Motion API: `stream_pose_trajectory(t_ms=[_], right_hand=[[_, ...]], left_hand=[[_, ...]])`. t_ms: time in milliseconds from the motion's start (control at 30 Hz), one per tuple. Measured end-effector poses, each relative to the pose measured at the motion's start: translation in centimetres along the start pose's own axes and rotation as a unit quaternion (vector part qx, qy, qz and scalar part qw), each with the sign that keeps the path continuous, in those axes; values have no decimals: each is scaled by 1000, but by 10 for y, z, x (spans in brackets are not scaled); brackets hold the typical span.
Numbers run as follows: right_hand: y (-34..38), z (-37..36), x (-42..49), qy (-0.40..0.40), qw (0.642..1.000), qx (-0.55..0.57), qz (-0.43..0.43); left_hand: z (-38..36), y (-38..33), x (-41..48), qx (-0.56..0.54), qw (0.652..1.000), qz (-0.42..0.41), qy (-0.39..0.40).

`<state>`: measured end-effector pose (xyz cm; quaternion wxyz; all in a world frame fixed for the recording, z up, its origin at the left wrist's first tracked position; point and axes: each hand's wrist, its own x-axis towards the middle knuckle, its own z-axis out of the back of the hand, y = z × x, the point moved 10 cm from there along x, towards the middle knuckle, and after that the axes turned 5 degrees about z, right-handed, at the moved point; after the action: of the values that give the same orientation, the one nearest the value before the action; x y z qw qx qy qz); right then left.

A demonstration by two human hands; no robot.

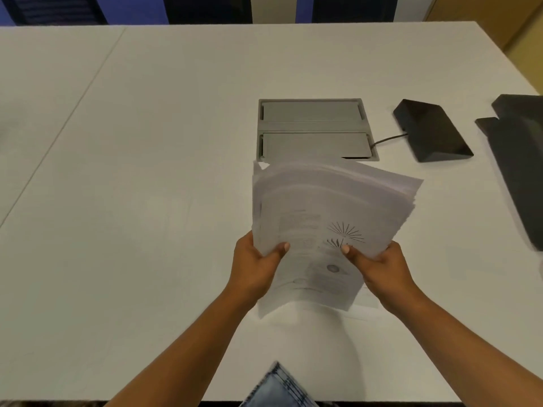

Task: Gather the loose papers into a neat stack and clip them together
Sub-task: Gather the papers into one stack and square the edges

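The papers [326, 218], gripped by the left hand [255, 265] and right hand [379, 267] above the white table [147, 171], sit fanned and askew, so I'd tap their edges down until flush.

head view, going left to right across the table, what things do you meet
left hand → stack of papers held in both hands → right hand → black wedge-shaped device → dark flat object at the right edge
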<state>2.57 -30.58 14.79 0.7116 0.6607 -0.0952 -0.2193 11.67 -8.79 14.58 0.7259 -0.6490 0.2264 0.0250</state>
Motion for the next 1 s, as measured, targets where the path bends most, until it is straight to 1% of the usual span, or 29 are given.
stream_pose_trajectory(t_ms=[100,233,367,433,467,533,600,667,733,833,900,967,1000], right_hand=[[-3,-2,1,3,1000,2,-7],[-10,-6,-3,20,1000,-13,-9],[-11,1,-5,7,1000,-21,20],[-13,1,-6,7,999,-26,18],[-17,0,-7,14,999,-27,11],[-25,-8,-7,51,998,-43,-5],[-32,-15,-7,90,993,-74,-17],[-35,-18,-5,105,990,-89,-17],[-34,-17,-1,96,991,-97,-8],[-27,-16,2,74,993,-92,6],[-27,-12,4,46,997,-68,-5],[-32,-10,5,20,999,-19,-33],[-35,-11,5,19,999,2,-49]], left_hand=[[-1,2,1,-17,1000,1,9],[6,9,-3,-19,1000,-9,-7],[10,-5,-13,-14,997,-78,-7],[10,-5,-14,-3,996,-88,-3],[10,-1,-14,3,996,-84,-3],[12,12,-9,9,998,-61,-12],[16,26,-5,-6,999,-24,-28],[24,34,-1,-26,998,4,-49],[32,33,2,-38,997,10,-63],[39,25,6,-69,996,13,-59],[39,26,8,-83,995,32,-35],[32,34,8,-77,995,65,13],[29,38,6,-67,994,81,32]])
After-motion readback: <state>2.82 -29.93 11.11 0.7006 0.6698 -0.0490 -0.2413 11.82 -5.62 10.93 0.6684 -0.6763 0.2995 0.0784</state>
